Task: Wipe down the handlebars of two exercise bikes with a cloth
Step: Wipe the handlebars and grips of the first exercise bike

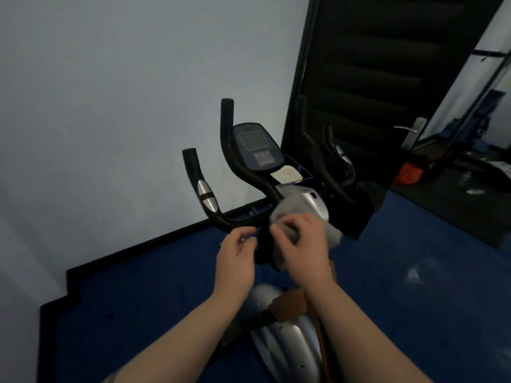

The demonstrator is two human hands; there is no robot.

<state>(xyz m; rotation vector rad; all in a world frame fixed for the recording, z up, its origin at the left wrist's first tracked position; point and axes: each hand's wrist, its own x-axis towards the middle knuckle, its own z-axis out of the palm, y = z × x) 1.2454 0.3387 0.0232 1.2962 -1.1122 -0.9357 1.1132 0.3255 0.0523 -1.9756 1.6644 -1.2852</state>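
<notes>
Right hand: grips pale cloth at the handlebar centre.
Left hand: fingers loosely curled beside it, holding nothing visible.
Console: above, unlit.

A pale wall fills the left and middle of the room, plain and dimly lit, with a bluish cast. Along its foot runs a black skirting that steps round a corner at lower left. The floor is dark blue, with a few pale scuffs on the right. To the right of the wall stands a black panelled door, open, with a silver handle on its edge. Past the door, a brighter space shows a white wall, dark poles leaning across it, something orange-red low on the floor and blurred blue clutter behind.
</notes>
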